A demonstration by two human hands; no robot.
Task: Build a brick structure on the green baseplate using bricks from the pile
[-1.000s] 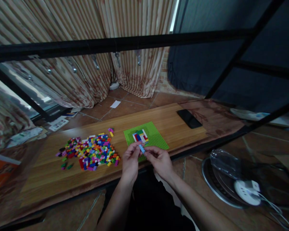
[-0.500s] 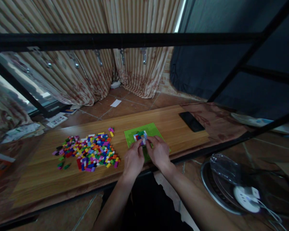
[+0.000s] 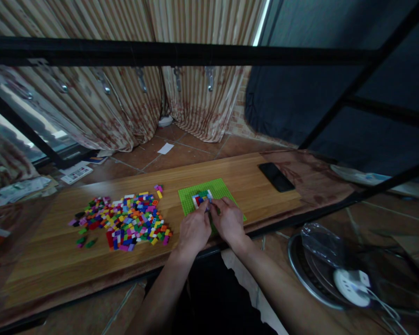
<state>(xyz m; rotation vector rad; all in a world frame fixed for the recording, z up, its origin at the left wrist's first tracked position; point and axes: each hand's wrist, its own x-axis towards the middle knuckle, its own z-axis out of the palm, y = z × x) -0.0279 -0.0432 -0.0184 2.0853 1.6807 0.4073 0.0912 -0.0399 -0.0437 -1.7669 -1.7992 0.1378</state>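
Note:
A green baseplate (image 3: 220,190) lies on the wooden table (image 3: 230,172), with a small flat build of red, white, blue and green bricks (image 3: 200,198) on it. My left hand (image 3: 194,229) and my right hand (image 3: 227,220) rest on the plate's near side. Their fingertips meet at the build's right edge, pinching a small light blue brick (image 3: 208,199) against it. The near part of the plate is hidden under my hands. A heap of loose coloured bricks (image 3: 125,220) lies to the left of the plate.
A black phone (image 3: 275,176) lies at the table's right end. A black metal frame bar (image 3: 181,52) crosses above the table. A fan with a white plug (image 3: 349,283) lies on the tiled floor at the right. Papers (image 3: 73,175) lie on the floor beyond the table.
My hands moved forward from the table's near edge onto the baseplate, carrying the light blue brick to the build's right side. The camera shifted slightly.

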